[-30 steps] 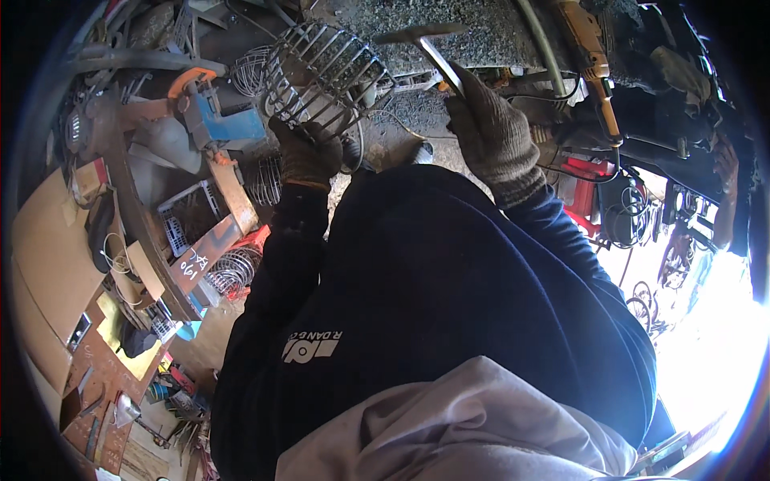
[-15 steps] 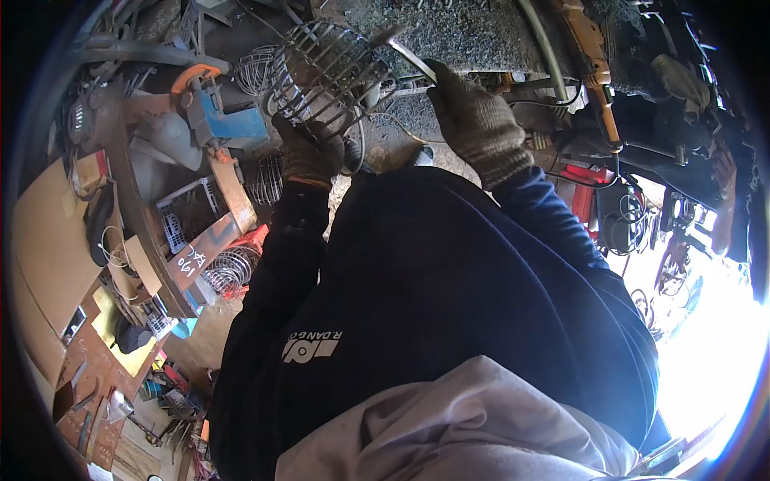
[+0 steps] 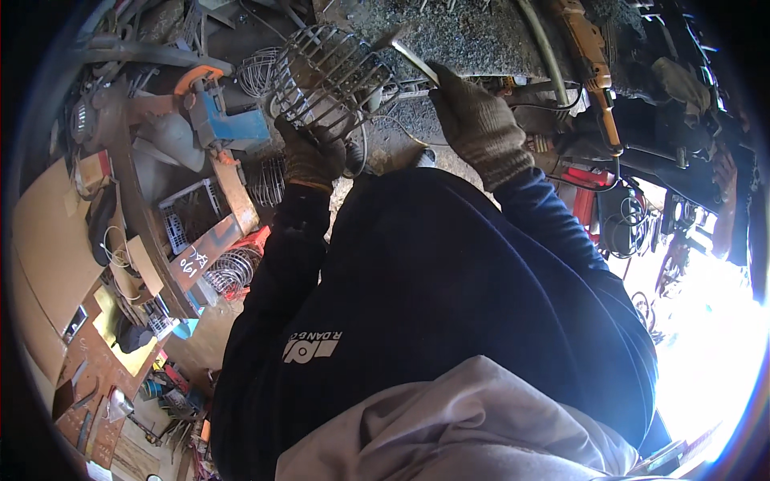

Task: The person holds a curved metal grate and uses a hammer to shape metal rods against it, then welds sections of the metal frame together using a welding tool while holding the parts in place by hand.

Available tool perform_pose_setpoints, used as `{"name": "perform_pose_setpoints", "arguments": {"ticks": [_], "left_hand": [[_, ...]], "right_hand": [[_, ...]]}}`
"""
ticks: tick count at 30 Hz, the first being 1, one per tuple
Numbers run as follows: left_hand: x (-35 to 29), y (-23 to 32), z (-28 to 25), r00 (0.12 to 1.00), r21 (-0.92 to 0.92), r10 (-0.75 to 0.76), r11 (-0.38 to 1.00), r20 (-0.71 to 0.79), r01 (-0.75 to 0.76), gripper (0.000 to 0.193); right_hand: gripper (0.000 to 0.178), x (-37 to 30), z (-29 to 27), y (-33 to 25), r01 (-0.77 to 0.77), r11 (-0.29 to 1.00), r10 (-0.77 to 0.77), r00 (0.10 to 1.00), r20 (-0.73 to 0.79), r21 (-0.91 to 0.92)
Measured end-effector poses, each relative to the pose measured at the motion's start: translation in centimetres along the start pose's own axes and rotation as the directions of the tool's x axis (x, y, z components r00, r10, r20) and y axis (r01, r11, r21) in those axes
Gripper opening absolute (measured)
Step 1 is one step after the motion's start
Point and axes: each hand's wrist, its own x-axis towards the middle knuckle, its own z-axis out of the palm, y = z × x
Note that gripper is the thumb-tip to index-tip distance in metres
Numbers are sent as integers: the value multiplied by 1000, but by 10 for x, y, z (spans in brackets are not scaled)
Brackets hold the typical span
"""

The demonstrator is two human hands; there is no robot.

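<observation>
A round cage-like basket of metal bars (image 3: 325,80) is tilted in front of me at the top of the view. My gloved left hand (image 3: 311,159) is closed on its near lower rim; the fingertips are partly hidden behind the bars. In my gloved right hand (image 3: 480,127) is a hammer (image 3: 415,62), gripped by its metal handle. The hammer's head is at the right upper side of the basket, close to the bars. Whether it touches them I cannot tell.
A gritty dark bench surface (image 3: 473,40) lies beyond my hands. An orange power tool (image 3: 595,72) with a cord is at the right. To the left are a blue clamp-like machine (image 3: 228,120), stacked wire rings (image 3: 233,268) and a cardboard sheet (image 3: 60,248).
The basket has shifted slightly to the right and downward in my left hand. The hammer, blurred at its head before, is now sharper and barely displaced. Both hands keep their grips.
</observation>
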Motion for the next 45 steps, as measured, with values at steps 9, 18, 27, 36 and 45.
{"name": "perform_pose_setpoints", "arguments": {"ticks": [9,18,27,36,45], "left_hand": [[-3,-3,3,995,-103,-40,993,87,49,65],[-7,0,7,997,4,-18,1000,-75,19,58],[-9,-1,3,994,22,-19,1000,104,17,60],[-3,-1,-3,991,-23,-50,998,124,53,65],[4,-3,-4,977,88,92,993,-194,-76,60]], "right_hand": [[39,13,-15,-19,59,996,-48,988,-145,71],[41,13,-4,-13,26,999,-32,991,-128,-45],[43,12,-10,-27,-61,998,61,998,-18,20],[41,15,3,-15,-17,999,17,1000,-6,-39],[42,15,-2,-13,-7,999,8,1000,-29,42]]}}
